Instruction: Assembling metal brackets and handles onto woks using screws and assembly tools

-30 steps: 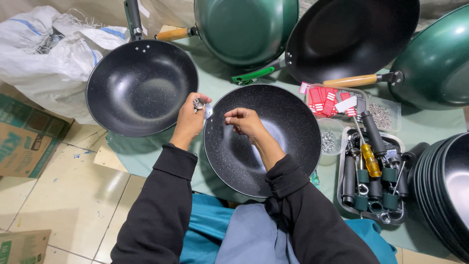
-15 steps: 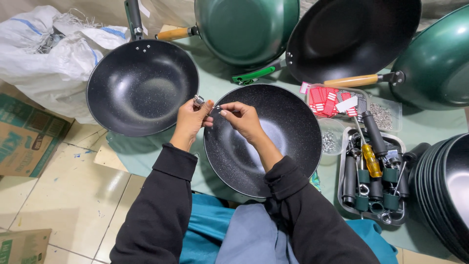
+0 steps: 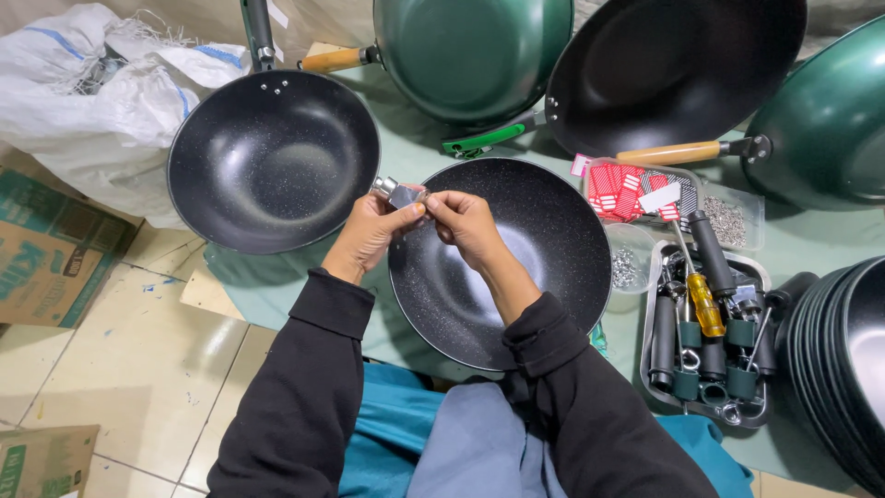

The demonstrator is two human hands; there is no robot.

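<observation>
Holding a small shiny metal handle bracket (image 3: 398, 193) between them, the left hand (image 3: 373, 231) and the right hand (image 3: 464, 217) meet just above the far-left rim of a handleless black speckled non-stick wok (image 3: 544, 304) that rests on the person's lap. The left hand is curled, thumb and fingers pinched shut on the bracket; the right hand is also closed to a pinch, its fingertips touching the bracket's right end. Whether a screw sits between those fingertips cannot be told.

Just to the right of the wok stands a small clear plastic cup (image 3: 631, 261) with a heap of tiny silver screws at its bottom. Beyond it lies a clear shallow plastic tray (image 3: 687, 189) holding red and white tags, and beside that a clear bag (image 3: 733, 221) of more small metal pieces. Near the person's right elbow sits a grey rectangular metal tray (image 3: 751, 267) packed with black pan handles with green collars, metal rings, and a yellow-handled screwdriver (image 3: 702, 300) lying across them.

To the left, a second black speckled wok with a black handle (image 3: 274, 161) rests on the green mat (image 3: 415, 129). Further back stand a green wok with a wooden handle (image 3: 470, 51), a tilted black wok with a green handle (image 3: 678, 65) and another green wok (image 3: 830, 124). A nested stack of dark pans (image 3: 843, 360) sits at the right edge. A white woven sack (image 3: 92, 101) lies at the upper left.
</observation>
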